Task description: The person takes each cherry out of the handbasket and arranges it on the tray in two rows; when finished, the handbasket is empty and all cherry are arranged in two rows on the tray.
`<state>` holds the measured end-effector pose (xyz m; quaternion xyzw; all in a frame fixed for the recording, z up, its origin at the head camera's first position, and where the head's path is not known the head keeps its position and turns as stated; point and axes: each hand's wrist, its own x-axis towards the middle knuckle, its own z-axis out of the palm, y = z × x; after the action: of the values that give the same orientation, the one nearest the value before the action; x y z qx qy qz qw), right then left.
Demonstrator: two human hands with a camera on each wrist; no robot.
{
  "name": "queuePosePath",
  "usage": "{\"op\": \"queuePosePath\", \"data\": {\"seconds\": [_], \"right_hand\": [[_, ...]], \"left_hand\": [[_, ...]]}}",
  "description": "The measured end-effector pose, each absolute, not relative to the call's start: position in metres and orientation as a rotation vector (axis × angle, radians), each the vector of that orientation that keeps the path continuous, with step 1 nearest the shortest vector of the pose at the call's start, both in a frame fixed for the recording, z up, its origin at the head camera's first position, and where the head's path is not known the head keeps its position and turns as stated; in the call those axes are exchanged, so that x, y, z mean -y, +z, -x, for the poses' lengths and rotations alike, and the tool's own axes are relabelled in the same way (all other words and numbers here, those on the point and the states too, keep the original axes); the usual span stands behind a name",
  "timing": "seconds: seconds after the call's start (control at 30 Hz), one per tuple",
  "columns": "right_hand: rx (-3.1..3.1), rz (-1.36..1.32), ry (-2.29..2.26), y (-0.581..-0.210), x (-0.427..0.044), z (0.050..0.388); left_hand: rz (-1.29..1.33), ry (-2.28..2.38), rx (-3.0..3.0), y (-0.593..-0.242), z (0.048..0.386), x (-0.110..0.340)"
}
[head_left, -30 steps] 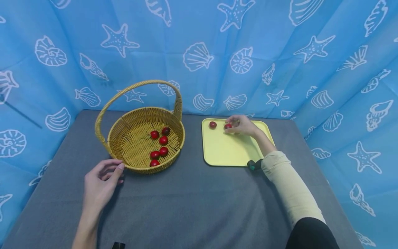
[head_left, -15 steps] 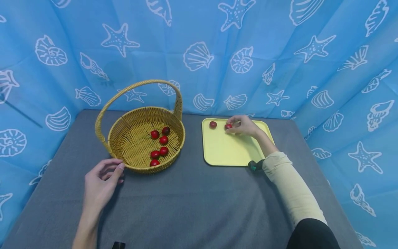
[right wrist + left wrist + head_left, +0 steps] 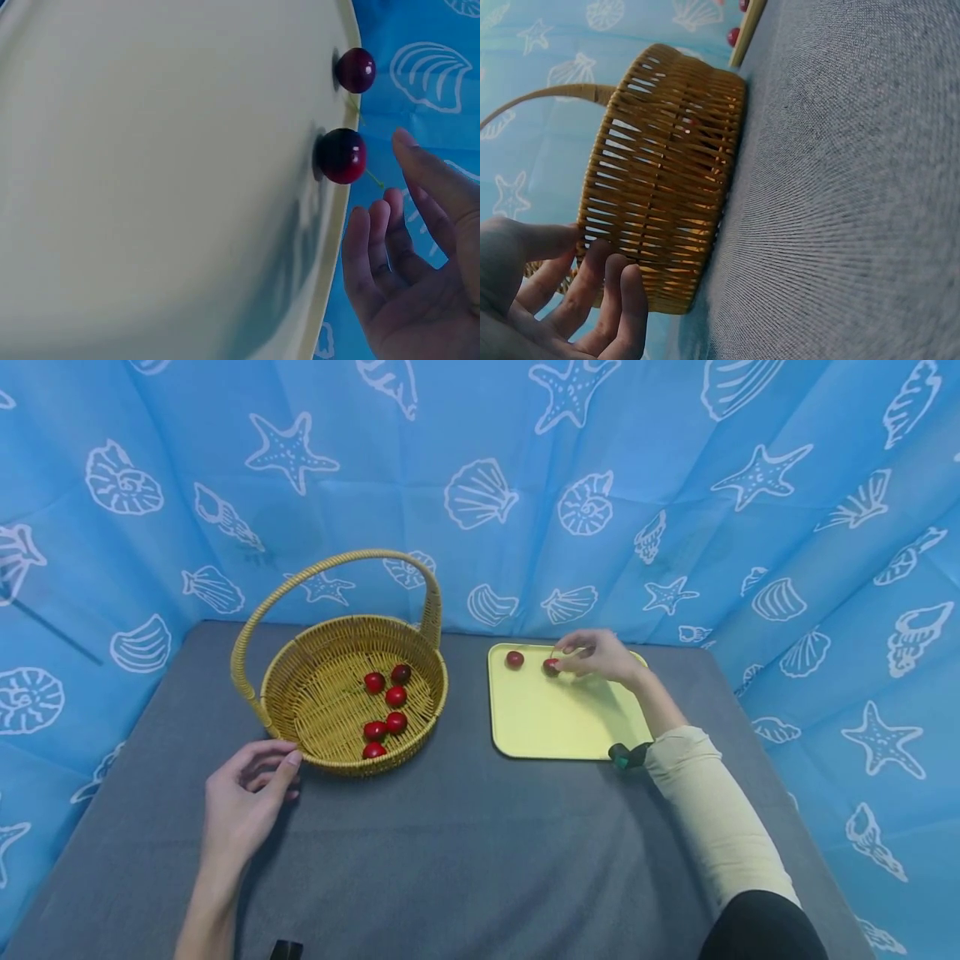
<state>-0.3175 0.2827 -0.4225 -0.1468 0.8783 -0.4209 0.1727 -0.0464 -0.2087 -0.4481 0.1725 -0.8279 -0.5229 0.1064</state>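
The left hand [image 3: 243, 802] pinches the near-left rim of a woven basket [image 3: 360, 770] between thumb and forefinger; the left wrist view shows the same grip by the hand [image 3: 562, 300] on the basket wall [image 3: 660, 172]. Several red cherries [image 3: 396, 696] lie inside. Over a yellow tray [image 3: 555, 727], the right hand [image 3: 603, 658] hovers beside a cherry [image 3: 551, 667]. In the right wrist view, a gap parts thumb and fingers of the hand [image 3: 420, 262], close to the stem of the cherry [image 3: 342, 156], holding nothing.
A second cherry [image 3: 514, 659] lies left on the tray. The basket's tall handle [image 3: 337, 560] arches above it. Behind the grey-covered table [image 3: 465, 860] hangs a blue shell-patterned curtain [image 3: 480, 552].
The right hand has drawn back slightly up and right from the cherry, its fingers loosened, leaving the cherry on the tray. The left hand keeps its grip on the basket.
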Motion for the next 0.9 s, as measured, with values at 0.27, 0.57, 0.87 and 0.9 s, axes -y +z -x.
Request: {"op": "queuePosePath", "data": {"seconds": [0.27,0.57,0.87,0.9], "right_hand": [[-2.504,0.417,-1.254,-0.405,-0.269,0.308],[-2.443,0.531,-1.337,-0.379,-0.227,0.294],[-2.300,0.729,-1.384,-0.364,-0.188,0.277],[-2.303,0.779,-1.373,-0.363,-0.184,0.276]], "left_hand": [[-0.477,-1.548,2.430,-0.447,0.045,0.209],[-0.499,-1.560,2.434,-0.447,0.046,0.210],[-0.484,-1.564,2.426,-0.447,0.045,0.209],[-0.484,-1.566,2.425,-0.448,0.045,0.210]]}}
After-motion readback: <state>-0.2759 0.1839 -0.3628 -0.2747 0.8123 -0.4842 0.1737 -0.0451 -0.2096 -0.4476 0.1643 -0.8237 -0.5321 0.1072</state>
